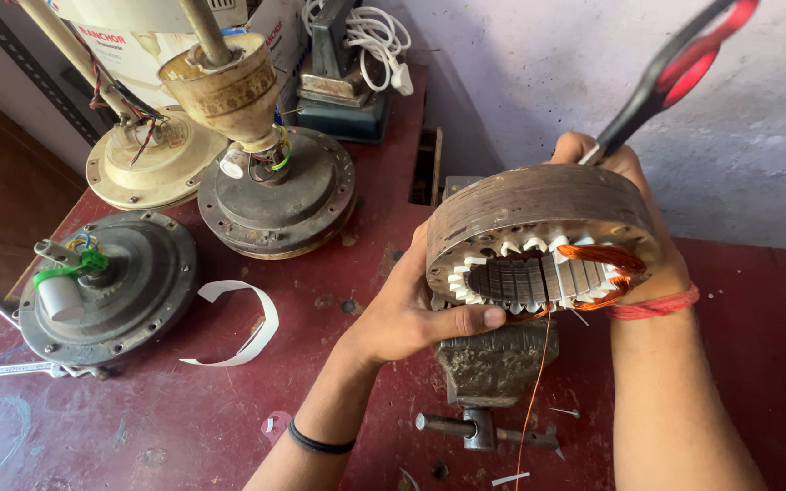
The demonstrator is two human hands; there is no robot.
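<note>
The brown stator ring (pixel 539 214), partly wound with copper wire (pixel 598 259), is held tilted just above a bench vise (pixel 493 364); the left hand (pixel 411 314) grips its near rim, thumb across; the right hand (pixel 634 195) behind clasps it and black-and-red scissors (pixel 675 73); three fan motors (pixel 111 286) lie left on the red table (pixel 184 418)

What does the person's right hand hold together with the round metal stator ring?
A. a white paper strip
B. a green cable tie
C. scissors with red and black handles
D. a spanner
C: the right hand grips red-and-black-handled scissors behind the round metal stator ring.
</note>
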